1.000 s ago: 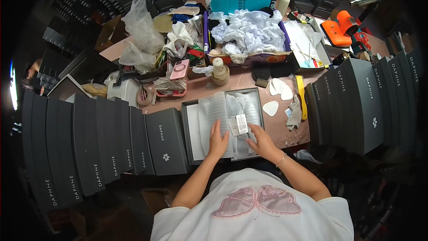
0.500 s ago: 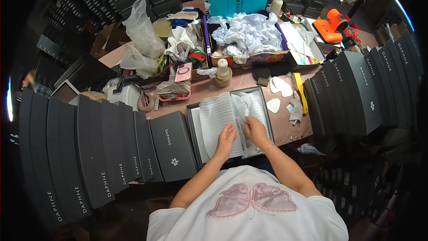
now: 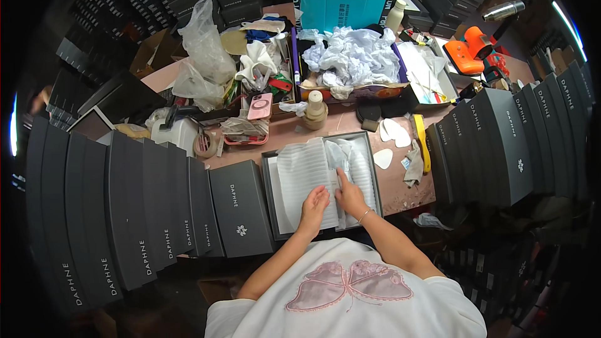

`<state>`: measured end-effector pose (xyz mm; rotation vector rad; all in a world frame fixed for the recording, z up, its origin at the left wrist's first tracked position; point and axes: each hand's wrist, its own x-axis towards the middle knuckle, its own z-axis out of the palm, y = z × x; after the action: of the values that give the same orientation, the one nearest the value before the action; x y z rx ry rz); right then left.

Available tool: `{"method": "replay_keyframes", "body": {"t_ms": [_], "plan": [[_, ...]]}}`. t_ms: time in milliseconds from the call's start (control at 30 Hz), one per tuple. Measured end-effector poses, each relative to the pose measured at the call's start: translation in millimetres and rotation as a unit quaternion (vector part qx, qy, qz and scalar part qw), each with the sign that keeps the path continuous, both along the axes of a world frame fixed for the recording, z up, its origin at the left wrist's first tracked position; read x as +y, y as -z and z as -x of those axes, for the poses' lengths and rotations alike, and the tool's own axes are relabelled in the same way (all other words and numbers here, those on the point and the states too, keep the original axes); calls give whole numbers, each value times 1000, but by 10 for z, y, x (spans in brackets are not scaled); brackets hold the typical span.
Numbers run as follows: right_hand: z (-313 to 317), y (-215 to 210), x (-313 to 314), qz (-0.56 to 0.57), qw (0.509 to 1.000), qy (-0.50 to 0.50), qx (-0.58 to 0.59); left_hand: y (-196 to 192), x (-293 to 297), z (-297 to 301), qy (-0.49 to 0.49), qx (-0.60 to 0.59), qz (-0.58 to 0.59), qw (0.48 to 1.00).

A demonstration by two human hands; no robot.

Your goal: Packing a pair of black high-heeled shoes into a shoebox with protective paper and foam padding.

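Observation:
An open dark grey shoe box point(image 3: 271, 203) lies in front of me, lined with white ribbed foam sheets point(image 3: 299, 172). Between the sheets, clear plastic wrapping point(image 3: 338, 152) covers something I cannot make out. My left hand point(image 3: 316, 205) rests over the left foam sheet by the middle of the box, fingers slightly bent and holding nothing visible. Close beside it, my right hand point(image 3: 350, 198) stretches its index finger onto the plastic wrapping. Its other fingers are curled, with nothing seen in them.
Stacked grey shoe boxes stand at left point(image 3: 241, 209) and right point(image 3: 498, 144). Behind the open box are a beige bottle point(image 3: 315, 112), a pink phone point(image 3: 260, 106) and a carton of crumpled white paper point(image 3: 354, 56). White pads point(image 3: 394, 131) and a yellow-handled tool point(image 3: 422, 143) lie at right.
My right hand has shifted slightly down and straightened its index finger, where it was closed at the plastic before. My left hand stays over the foam, a little lower.

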<state>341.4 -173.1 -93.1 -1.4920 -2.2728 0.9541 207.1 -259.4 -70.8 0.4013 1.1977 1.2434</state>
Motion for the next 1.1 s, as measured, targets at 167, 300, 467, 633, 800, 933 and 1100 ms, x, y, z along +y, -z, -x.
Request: {"method": "replay_keyframes", "body": {"t_ms": [167, 300, 467, 633, 800, 933, 1100], "plan": [[-83, -610, -105, -91, 992, -39, 79, -247, 55, -138, -19, -96, -37, 995], [18, -1088, -210, 61, 974, -174, 129, 265, 65, -107, -61, -307, -10, 950], [-359, -449, 23, 51, 997, -54, -23, 56, -13, -93, -48, -316, 56, 946], [-69, 427, -18, -27, 982, -27, -184, 146, -185, -255, -67, -282, 95, 952], [-236, 310, 234, 19, 999, 8, 29, 113, -282, -137, -121, -270, 94, 950], [-347, 3, 272, 216, 948, 17, 233, 116, -225, -163, -144, -250, 73, 955], [-678, -53, 382, 484, 692, 161, 511, -182, -204, -262, -176, -177, 58, 967]]}}
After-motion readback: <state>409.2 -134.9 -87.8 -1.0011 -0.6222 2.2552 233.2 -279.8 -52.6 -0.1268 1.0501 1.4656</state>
